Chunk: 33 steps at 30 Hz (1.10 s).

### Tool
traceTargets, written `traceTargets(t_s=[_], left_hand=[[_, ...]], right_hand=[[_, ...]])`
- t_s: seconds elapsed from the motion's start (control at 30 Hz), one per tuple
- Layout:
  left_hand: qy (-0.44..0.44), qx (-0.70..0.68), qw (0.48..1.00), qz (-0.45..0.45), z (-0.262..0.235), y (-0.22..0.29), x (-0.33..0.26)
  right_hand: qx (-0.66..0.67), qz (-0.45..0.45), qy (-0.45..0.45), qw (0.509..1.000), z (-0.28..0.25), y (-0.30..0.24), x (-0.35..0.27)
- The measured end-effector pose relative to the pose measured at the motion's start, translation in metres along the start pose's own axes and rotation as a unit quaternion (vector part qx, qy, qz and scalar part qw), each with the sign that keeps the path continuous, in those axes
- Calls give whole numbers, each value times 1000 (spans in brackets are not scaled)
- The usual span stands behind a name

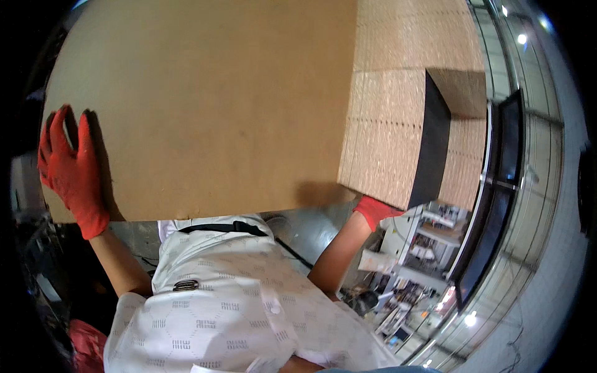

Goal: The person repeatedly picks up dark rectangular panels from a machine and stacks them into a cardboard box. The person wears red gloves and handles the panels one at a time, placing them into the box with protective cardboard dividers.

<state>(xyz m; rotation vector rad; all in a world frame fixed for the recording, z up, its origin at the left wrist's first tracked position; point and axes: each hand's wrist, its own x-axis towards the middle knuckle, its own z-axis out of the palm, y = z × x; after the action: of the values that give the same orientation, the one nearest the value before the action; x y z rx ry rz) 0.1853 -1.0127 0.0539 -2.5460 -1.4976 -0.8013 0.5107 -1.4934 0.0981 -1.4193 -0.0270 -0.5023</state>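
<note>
No text you can read in this view. Your shirt [249, 311]: repeat print of small grey stroke blocks, spaced in rows over the white cloth; letter-like at a glance, but you get no word or number from it. Small dark fitting [185, 285] on the shirt front: any marking too small to tell. Pale stack [382, 133] to your right: lines of dark dots, not characters. Shelves [438, 235] beyond: light items, any labels too small and blurred for you.

a brown board [217, 105] and tan stack [382, 137] block ahead; gaps flank the white shirt [217, 292].
</note>
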Motion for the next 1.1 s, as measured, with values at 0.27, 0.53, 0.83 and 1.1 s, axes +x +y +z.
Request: traceTargets(t_s=[0.27, 0.53, 0.83, 1.1], left_hand=[[9, 5, 1000, -6, -13, 14, 6], [7, -15, 999, -28, -16, 19, 1], [13, 30, 999, -23, -17, 28, 1], [-5, 11, 999, -51, -28, 33, 0]], right_hand=[[98, -91, 230, 964, -6, -47, 47], [-79, -207, 15, 975, 4, -46, 45], [-113, -313, 136, 933, -9, -41, 45], [-178, -374, 61, 908, 8, -44, 36]])
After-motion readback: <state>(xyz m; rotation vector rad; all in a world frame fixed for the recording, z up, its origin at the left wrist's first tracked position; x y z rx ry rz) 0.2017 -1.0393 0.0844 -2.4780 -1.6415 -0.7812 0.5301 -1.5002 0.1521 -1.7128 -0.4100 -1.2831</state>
